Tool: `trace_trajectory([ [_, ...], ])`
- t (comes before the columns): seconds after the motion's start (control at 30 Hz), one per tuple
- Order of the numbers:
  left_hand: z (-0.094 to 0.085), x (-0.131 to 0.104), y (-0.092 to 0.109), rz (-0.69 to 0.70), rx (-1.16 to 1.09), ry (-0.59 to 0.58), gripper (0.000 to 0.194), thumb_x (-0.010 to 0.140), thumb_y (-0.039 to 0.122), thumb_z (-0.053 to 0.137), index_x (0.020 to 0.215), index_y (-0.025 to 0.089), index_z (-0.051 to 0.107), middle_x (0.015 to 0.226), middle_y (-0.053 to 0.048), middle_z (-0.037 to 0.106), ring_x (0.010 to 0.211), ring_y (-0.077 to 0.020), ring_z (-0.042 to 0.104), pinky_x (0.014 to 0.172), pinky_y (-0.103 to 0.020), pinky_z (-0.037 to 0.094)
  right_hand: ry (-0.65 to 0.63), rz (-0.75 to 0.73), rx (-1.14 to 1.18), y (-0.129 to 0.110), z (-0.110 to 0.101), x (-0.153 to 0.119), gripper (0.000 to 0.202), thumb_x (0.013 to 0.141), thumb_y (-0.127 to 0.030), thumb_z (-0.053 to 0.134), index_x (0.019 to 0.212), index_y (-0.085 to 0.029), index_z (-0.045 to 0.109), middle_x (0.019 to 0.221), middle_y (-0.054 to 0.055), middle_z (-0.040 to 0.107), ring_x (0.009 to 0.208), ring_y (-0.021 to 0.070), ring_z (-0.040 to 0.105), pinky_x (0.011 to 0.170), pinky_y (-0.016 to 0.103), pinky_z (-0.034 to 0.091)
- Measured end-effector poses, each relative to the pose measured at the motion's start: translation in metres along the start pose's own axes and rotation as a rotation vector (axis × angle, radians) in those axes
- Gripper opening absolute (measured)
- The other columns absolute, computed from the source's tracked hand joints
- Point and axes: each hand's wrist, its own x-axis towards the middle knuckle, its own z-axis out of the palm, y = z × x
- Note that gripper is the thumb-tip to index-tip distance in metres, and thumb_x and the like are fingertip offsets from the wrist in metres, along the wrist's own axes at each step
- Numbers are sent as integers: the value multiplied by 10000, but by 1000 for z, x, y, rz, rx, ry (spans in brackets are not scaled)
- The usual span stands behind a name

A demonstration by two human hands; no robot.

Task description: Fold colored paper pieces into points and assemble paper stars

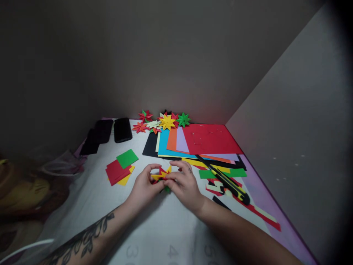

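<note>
Both my hands meet at the middle of the table around a folded paper star [164, 173] in yellow, red and green. My left hand [147, 184] pinches its left side between thumb and fingers. On the right side, my right hand [183, 182] has its thumb and fingers closed on the star, with the index finger stretched above it. The fingers cover part of the star's lower side. Left of my hands lie square paper pieces: a green square [127, 158], red squares [117, 172] and a yellow square [127, 177] partly under the red.
Finished paper stars [167, 122] are heaped by the wall. Coloured paper sheets [212, 139] lie in front of them. A yellow-black utility knife [228, 182] rests on paper strips [268, 218] at right. A black phone [122, 130] and dark flat pieces [95, 137] lie back left.
</note>
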Motion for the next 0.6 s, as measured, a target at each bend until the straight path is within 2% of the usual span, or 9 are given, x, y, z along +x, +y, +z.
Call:
trace_trajectory([
  [0.13,1,-1,-1,24,36,14,471,653,218,669,1070,168,456,714,-6,667,638,-157,636,564,-239,476,11,-49,-30,-2,0,-2,138,767,-172,612,832,-280,668,1137,52,562,1072,254,480,906,473,408],
  [0.23,2,-4,-2,75,91,41,451,675,218,650,1084,171,467,728,-14,673,669,-164,644,589,-243,479,-18,-5,28,-8,-2,0,135,784,-142,572,786,-253,647,1135,52,563,1086,242,479,921,450,396],
  [0.4,4,-9,-2,153,176,60,412,707,246,628,1089,178,490,777,-32,681,704,-167,645,621,-248,477,-24,281,290,-11,4,2,99,778,-143,535,705,-206,560,1060,62,540,1055,208,508,850,344,439],
  [0.47,5,-10,-2,154,183,55,418,707,255,632,1093,180,490,774,-31,678,698,-166,641,608,-243,474,-5,409,433,-10,8,2,74,756,-150,550,735,-211,514,920,34,552,907,175,553,747,292,466],
  [0.6,5,-9,0,111,145,13,454,698,270,647,1106,179,471,741,-23,668,658,-161,632,561,-231,461,23,587,608,-7,11,2,241,703,-148,599,866,-234,443,709,-47,505,649,117,525,573,219,436],
])
